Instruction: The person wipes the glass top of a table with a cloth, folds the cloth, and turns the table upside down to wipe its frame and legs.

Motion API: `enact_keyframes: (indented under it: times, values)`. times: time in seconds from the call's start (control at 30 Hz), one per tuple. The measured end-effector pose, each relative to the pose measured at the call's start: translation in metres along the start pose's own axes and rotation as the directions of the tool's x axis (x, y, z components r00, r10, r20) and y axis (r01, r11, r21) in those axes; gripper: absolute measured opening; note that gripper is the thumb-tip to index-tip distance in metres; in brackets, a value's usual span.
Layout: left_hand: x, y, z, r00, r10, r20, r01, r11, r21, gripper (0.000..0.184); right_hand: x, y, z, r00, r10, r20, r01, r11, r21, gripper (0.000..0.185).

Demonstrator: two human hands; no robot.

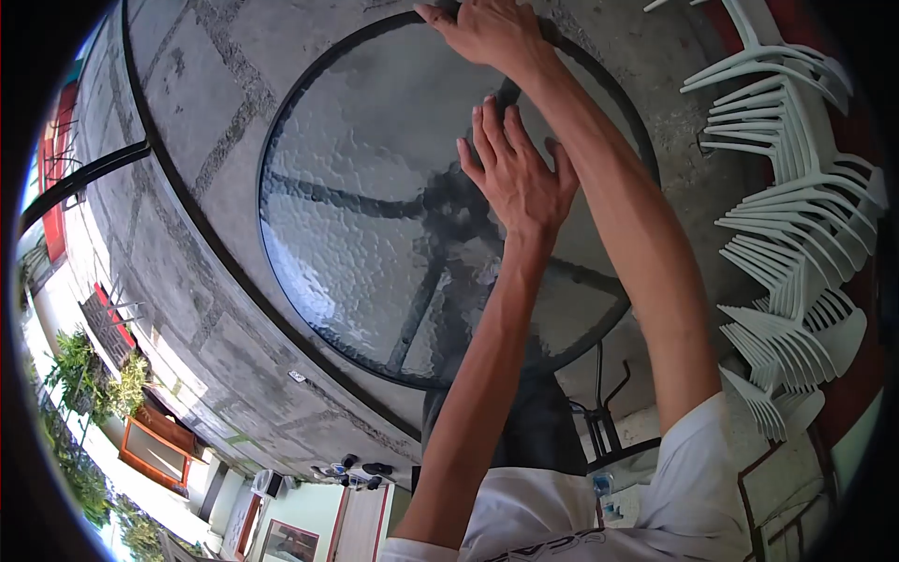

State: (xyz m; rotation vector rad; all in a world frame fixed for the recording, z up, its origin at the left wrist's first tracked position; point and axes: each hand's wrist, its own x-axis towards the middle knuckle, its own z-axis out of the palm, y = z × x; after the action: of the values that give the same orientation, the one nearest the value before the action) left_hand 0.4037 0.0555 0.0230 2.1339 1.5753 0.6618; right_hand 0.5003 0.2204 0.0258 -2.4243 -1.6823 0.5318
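A round table with a rippled glass top (346,112) and a dark rim fills the middle of the view; its dark crossed legs show through the glass. My left hand (524,183) is spread palm down over the glass, just above the table's centre in view, with nothing in it. Whether it presses on the glass or hovers, I cannot tell. Farther up, my right hand (492,37) is at the far rim, its thumb stretched out to the left. The upper frame edge partly cuts off its other fingers.
White plastic chairs (796,206) are stacked along the right side. A dark metal rail (178,201) curves down the left. Stone-patterned paving (197,103) surrounds the table. Several shoes (361,471) lie at lower left, beyond them a framed picture (290,541) and plants (80,375).
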Motion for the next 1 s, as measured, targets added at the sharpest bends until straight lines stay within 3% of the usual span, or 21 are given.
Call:
enact_keyframes:
  times: [0.03,0.1,0.17,0.23,0.3,0.4,0.47,0.53,0.6,0.67,0.77,0.9,1.0]
  values:
    - [0.003,0.000,-0.007,1.000,-0.006,0.004,0.006,1.000,-0.018,0.058,-0.010,0.006,-0.004,0.996,-0.007,-0.090,0.013,0.998,0.069,0.085]
    - [0.010,-0.021,-0.025,0.996,0.080,0.046,-0.075,0.991,-0.107,0.052,-0.028,0.027,0.006,0.975,0.051,-0.217,-0.070,0.994,-0.083,0.071]
    - [0.017,-0.050,-0.063,0.996,0.081,0.029,-0.079,0.994,-0.082,0.040,-0.063,0.054,-0.001,0.954,0.030,-0.300,-0.005,0.996,0.086,0.076]
    - [0.029,-0.106,-0.096,0.998,0.038,-0.042,-0.040,0.997,-0.059,0.037,-0.097,0.082,-0.010,0.980,0.151,-0.132,-0.146,0.988,0.042,0.080]
    - [0.037,-0.165,-0.137,0.996,0.051,-0.079,-0.044,0.995,0.089,0.037,-0.136,0.089,-0.013,0.949,0.279,-0.146,-0.262,0.957,0.123,0.085]
    - [0.034,-0.231,-0.203,0.998,-0.065,0.016,0.059,0.970,0.235,0.041,-0.168,0.100,-0.017,0.929,0.348,-0.128,-0.335,0.935,0.115,0.094]
    - [0.020,-0.260,-0.236,0.987,-0.147,0.060,0.133,0.972,0.192,0.052,-0.166,0.085,-0.026,0.899,0.437,-0.041,-0.420,0.883,0.210,0.099]
    - [-0.004,-0.288,-0.250,0.928,-0.343,0.148,0.340,0.939,0.044,0.059,-0.137,0.087,-0.029,0.806,0.590,0.045,-0.581,0.774,0.253,0.107]
    - [-0.030,-0.303,-0.255,0.799,-0.515,0.312,0.579,0.799,-0.165,0.070,-0.114,0.066,-0.031,0.809,0.586,0.052,-0.572,0.763,0.301,0.112]
    - [-0.049,-0.312,-0.255,0.728,-0.549,0.412,0.676,0.674,-0.297,0.073,-0.089,0.044,-0.029,0.860,0.510,0.025,-0.500,0.832,0.241,0.111]
    - [-0.060,-0.309,-0.254,0.695,-0.557,0.455,0.719,0.514,-0.468,0.077,-0.053,0.025,-0.027,0.833,0.551,0.051,-0.553,0.831,0.063,0.110]
    - [-0.056,-0.325,-0.247,0.723,-0.508,0.468,0.690,0.494,-0.529,0.076,-0.020,-0.017,-0.015,0.918,0.393,-0.047,-0.395,0.918,-0.042,0.110]
    - [-0.058,-0.329,-0.254,0.716,-0.454,0.531,0.698,0.471,-0.538,0.074,0.000,-0.048,-0.011,0.929,0.370,0.016,-0.365,0.921,-0.140,0.109]
